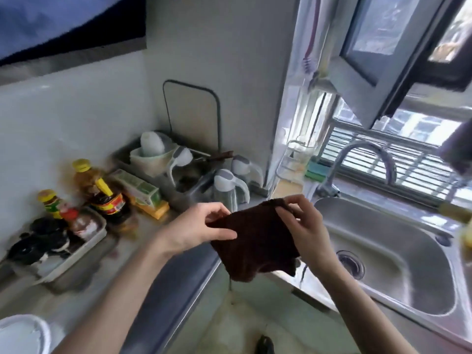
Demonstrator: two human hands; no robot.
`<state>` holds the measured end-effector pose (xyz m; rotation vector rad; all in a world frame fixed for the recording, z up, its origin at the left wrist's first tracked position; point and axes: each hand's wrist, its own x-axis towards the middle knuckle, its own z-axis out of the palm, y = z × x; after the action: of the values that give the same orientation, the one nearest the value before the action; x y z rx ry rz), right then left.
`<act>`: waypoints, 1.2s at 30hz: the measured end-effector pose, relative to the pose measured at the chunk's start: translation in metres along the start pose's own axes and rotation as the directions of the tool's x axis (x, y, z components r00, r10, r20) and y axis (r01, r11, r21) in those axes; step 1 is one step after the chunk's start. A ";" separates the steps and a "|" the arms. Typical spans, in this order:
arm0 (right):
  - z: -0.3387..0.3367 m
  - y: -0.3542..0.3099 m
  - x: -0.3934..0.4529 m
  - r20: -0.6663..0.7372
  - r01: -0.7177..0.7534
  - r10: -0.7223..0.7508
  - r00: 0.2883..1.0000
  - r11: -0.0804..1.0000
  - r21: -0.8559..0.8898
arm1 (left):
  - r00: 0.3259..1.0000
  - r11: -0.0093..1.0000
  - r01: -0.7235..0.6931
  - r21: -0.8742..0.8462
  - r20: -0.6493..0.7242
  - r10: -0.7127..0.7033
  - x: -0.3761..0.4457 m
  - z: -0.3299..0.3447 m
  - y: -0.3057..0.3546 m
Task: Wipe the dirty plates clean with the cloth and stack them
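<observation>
A dark brown cloth [255,238] hangs in the air in front of the counter corner, held up by both hands. My left hand [201,228] pinches its left edge between thumb and fingers. My right hand [304,226] grips the top right corner, fingers curled on the fabric. The cloth's lower part droops loose. At the bottom left corner the curved edge of a white plate [23,335] shows on the counter, mostly cut off by the frame.
A steel sink [398,254] with a curved tap [362,159] lies to the right under a window. On the left counter stand sauce bottles [102,192], a tray of jars [58,238], a green carton and a dish rack with pitchers [229,190].
</observation>
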<state>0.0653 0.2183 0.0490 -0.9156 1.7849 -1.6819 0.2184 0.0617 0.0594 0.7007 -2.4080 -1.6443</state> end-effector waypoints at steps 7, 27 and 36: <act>-0.066 0.008 0.096 -0.140 -0.116 0.131 0.981 0.987 0.109 | 0.971 0.899 0.015 -0.438 -0.206 -0.117 0.126 0.011 0.017; -0.081 0.117 0.237 -0.348 -0.415 0.540 0.766 0.830 0.373 | 0.839 0.781 0.273 -0.562 -0.259 -0.479 0.337 0.039 -0.043; -0.065 0.138 0.233 -0.351 -0.446 0.482 0.803 0.876 0.182 | 0.869 0.947 0.273 0.173 -0.466 -0.165 0.326 0.071 -0.046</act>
<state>-0.1498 0.0813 -0.0638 -0.0688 1.9547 -1.6634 -0.0816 -0.0390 -0.0567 1.2800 -2.2539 -1.1011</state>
